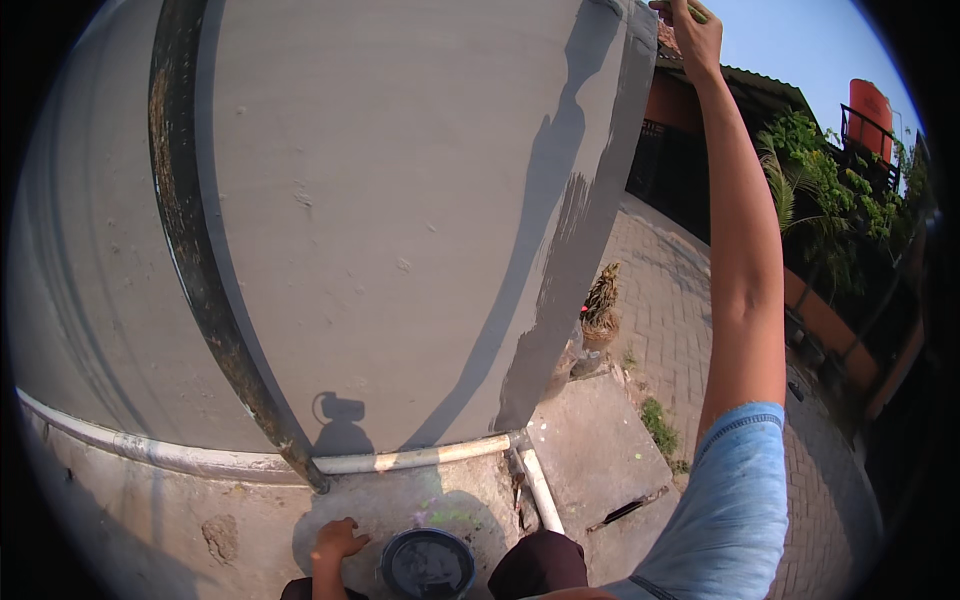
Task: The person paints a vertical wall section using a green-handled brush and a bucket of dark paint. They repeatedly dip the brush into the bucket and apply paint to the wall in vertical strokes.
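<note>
High up at the wall's right corner, my right hand [697,41] grips the yellow-green handle of a paintbrush [697,13]; its head is cut off or hidden at the top edge. A darker grey strip of wet coating [581,247] with streaky brush edges runs down the corner of the grey plastered wall [390,187]. My left hand [341,538] is low by my knee, fingers loosely bent, holding nothing that I can see. Just right of it stands a dark round bucket [427,564] with grey liquid inside.
A worn dark pole [199,262] leans before the wall at the left. A pale pipe [150,450] follows the wall's foot, and another pipe [541,491] lies beside a concrete slab [600,442]. Potted plants [600,315] stand behind the corner, near brick paving [660,277].
</note>
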Available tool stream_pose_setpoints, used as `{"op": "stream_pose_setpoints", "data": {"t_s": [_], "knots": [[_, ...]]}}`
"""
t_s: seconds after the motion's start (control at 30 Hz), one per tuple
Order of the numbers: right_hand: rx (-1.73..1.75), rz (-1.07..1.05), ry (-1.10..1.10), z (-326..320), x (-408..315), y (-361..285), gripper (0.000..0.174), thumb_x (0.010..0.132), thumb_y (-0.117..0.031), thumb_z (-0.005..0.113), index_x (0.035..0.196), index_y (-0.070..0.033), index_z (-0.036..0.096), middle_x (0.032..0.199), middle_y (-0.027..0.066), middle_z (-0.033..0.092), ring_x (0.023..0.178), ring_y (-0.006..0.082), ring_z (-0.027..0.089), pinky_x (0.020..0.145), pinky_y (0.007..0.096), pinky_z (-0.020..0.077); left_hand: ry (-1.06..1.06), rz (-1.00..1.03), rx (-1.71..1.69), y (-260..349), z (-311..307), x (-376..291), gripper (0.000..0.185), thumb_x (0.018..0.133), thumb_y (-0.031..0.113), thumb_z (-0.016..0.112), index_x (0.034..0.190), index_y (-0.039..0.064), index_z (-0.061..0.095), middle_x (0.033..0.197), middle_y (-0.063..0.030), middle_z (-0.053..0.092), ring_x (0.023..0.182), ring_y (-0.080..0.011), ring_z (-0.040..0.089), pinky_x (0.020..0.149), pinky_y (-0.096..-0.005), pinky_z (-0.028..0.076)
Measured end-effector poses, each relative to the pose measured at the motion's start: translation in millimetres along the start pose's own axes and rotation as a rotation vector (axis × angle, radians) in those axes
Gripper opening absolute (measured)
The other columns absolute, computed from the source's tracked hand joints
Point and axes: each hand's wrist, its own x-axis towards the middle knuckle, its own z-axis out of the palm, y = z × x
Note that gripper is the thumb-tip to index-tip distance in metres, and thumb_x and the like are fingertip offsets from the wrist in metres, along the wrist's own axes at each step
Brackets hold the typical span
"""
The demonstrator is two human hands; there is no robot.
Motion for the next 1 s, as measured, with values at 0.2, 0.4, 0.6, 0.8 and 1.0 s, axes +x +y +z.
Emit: {"op": "stream_pose_setpoints", "data": {"t_s": [0.2, 0.4, 0.6, 0.8, 1.0], "knots": [[-0.103, -0.355, -0.038, 12.8, -32.3, 26.8, 0.040, 0.102, -0.039, 0.059, 0.120, -0.006, 0.073, 0.086, 0.0048, 0.077, 0.085, 0.0092, 0.068, 0.082, 0.0259, 0.0527, -0.045, 0.021, 0.007, 22.3, -12.8, -3.1, 0.061, 0.082, 0.056, 0.071, 0.122, 0.010, 0.067, 0.115, -0.0176, 0.071, 0.113, -0.0356, 0.065, 0.098, -0.0447, 0.050], [0.049, -0.323, -0.144, -7.1, -110.6, 45.3, 0.034, 0.102, -0.031, 0.059, 0.117, -0.005, 0.075, 0.086, 0.0054, 0.077, 0.081, 0.0073, 0.067, 0.078, 0.0230, 0.0518, -0.077, -0.036, 0.010, 8.5, -9.0, -0.8, 0.060, 0.082, 0.056, 0.071, 0.122, 0.011, 0.067, 0.118, -0.0178, 0.070, 0.113, -0.0356, 0.065, 0.099, -0.0440, 0.049], [0.002, -0.062, -0.037, -4.0, 11.5, 16.8, 0.042, 0.100, -0.042, 0.061, 0.090, -0.004, 0.075, 0.088, 0.0065, 0.072, 0.075, 0.0137, 0.062, 0.062, 0.0290, 0.0503, -0.081, -0.012, -0.017, 7.8, -4.2, 12.4, 0.061, 0.083, 0.056, 0.070, 0.122, 0.010, 0.067, 0.118, -0.0171, 0.071, 0.115, -0.0341, 0.064, 0.100, -0.0431, 0.049], [-0.084, -0.343, -0.121, 0.6, -88.1, 44.4, 0.034, 0.105, -0.030, 0.057, 0.124, -0.005, 0.071, 0.097, 0.0068, 0.075, 0.089, 0.0101, 0.069, 0.082, 0.0246, 0.0556, -0.042, -0.010, 0.008, 18.5, -20.2, -9.4, 0.061, 0.082, 0.055, 0.071, 0.123, 0.009, 0.067, 0.115, -0.0177, 0.071, 0.114, -0.0345, 0.065, 0.099, -0.0436, 0.050], [-0.030, -0.292, -0.251, -26.8, -123.3, 36.7, 0.034, 0.105, -0.032, 0.058, 0.124, -0.007, 0.072, 0.095, 0.0054, 0.076, 0.083, 0.0072, 0.067, 0.079, 0.0213, 0.0530, -0.096, -0.037, 0.021, 10.6, -10.9, -0.9, 0.060, 0.081, 0.054, 0.073, 0.121, 0.009, 0.067, 0.112, -0.0184, 0.072, 0.111, -0.0355, 0.066, 0.098, -0.0449, 0.051]]}}
